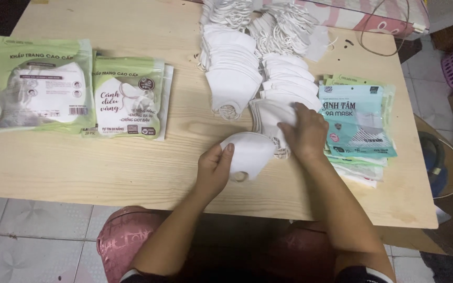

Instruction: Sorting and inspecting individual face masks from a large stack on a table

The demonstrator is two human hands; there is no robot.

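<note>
While two filled green packs [42, 86] lie at the bench's [132, 162] left, the left hand [213, 170] pinches a white mask [248, 153] near the front edge, steadying it. The right hand [306, 133] rests cupped on the mask stack [279, 112], fingers closed over its top piece, with teal pouches [356, 123] crowding its right.
</note>
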